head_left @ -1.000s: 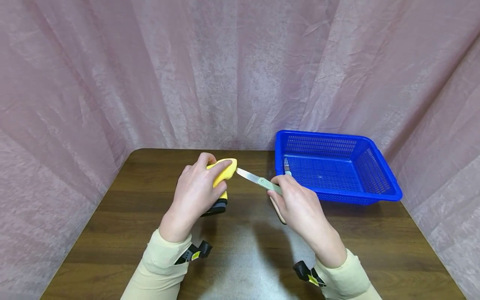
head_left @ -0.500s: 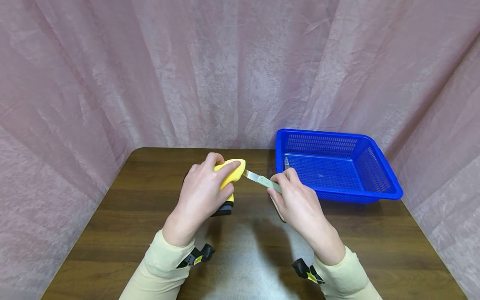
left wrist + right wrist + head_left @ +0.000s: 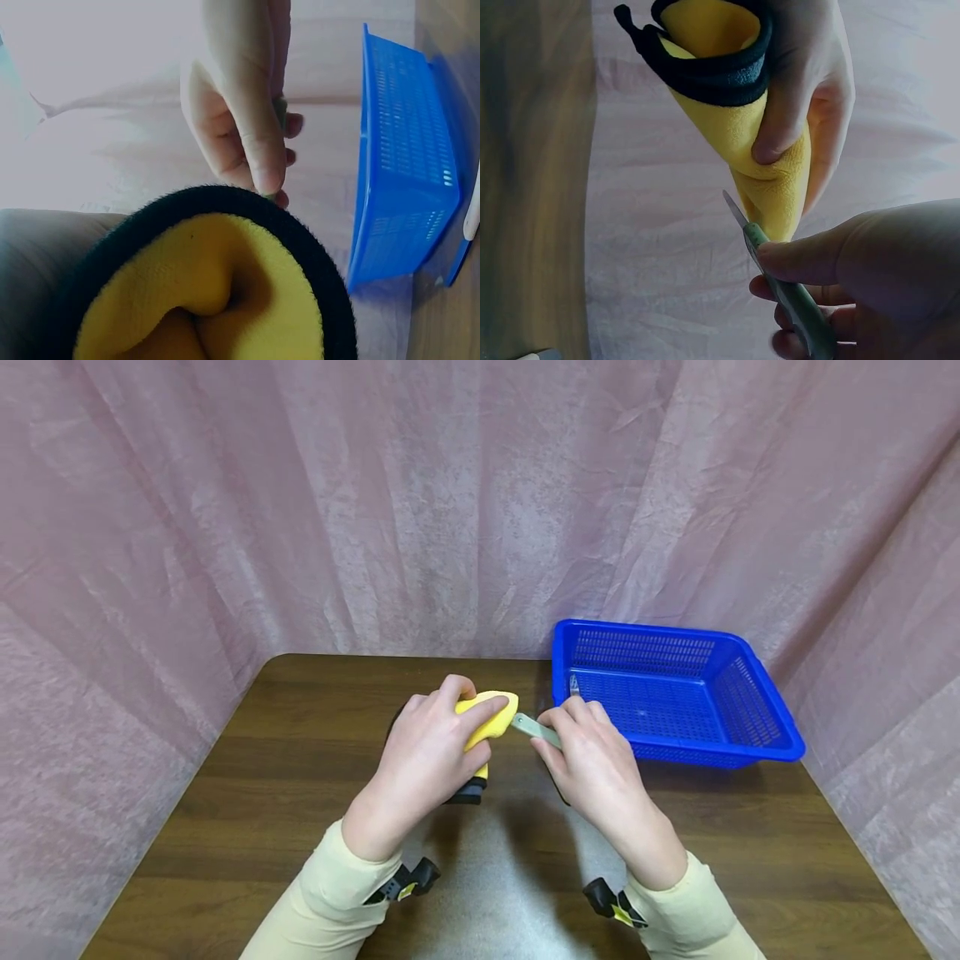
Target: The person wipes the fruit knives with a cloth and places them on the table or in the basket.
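My left hand [image 3: 431,747] grips a bunched yellow cloth [image 3: 489,728] with a dark trimmed edge, its forefinger stretched along the top fold. My right hand [image 3: 600,768] holds a small knife by its pale green handle [image 3: 534,728]. In the head view the cloth covers the blade up to the handle. The right wrist view shows the blade [image 3: 733,208] lying along the folded tip of the cloth [image 3: 712,124], its point in sight. The left wrist view looks into the rolled cloth [image 3: 277,300], yellow inside.
A blue plastic basket [image 3: 678,753] stands at the back right. Near its left wall lies a small metal-bladed item [image 3: 573,685]. On the table [image 3: 300,827] a white-handled item [image 3: 472,210] lies by the basket, mostly hidden under the right hand in the head view. A pink curtain [image 3: 450,510] hangs behind.
My left hand has slid the cloth to the right along the blade toward the handle, covering the blade in the head view. The right hand stays almost still.
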The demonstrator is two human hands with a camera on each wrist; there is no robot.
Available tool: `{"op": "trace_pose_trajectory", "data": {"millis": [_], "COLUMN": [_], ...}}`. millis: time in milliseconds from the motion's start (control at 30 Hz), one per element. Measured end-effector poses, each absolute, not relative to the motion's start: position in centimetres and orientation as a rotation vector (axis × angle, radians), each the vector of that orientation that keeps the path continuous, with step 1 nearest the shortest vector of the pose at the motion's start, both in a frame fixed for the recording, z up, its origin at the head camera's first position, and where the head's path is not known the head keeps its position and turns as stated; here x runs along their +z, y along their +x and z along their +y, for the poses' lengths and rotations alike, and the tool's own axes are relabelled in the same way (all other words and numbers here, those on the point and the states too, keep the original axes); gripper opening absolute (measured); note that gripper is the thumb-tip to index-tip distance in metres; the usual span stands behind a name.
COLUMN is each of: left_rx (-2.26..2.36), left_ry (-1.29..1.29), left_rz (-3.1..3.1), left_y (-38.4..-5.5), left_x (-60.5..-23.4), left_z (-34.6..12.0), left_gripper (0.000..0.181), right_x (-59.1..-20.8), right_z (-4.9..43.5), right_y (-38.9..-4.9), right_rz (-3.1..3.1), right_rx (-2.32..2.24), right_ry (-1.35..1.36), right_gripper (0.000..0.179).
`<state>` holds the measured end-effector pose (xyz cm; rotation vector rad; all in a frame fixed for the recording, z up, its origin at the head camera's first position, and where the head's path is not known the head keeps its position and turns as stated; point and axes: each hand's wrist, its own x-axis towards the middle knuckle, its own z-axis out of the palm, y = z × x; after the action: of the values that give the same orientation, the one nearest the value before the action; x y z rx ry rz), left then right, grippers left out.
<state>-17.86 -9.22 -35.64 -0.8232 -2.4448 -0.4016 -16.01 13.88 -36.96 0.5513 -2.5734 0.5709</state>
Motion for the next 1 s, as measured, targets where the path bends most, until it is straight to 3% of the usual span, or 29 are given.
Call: {"op": "trace_pose_trajectory", "data": {"millis": [1000], "left_rx": [-0.277], "left_ry": [-0.847], "left_rz": [-2.466], "left_y": [-17.94], "left_x": [-35.82], "left_z": [-9.46], "left_gripper": [0.054], "right_x": [-36.99], "right_z": [13.87], "right_y": [-15.74], "right_rz": [-2.584], "right_rx": [0.567], "right_ry": [0.547], "right_gripper": [0.02]}}
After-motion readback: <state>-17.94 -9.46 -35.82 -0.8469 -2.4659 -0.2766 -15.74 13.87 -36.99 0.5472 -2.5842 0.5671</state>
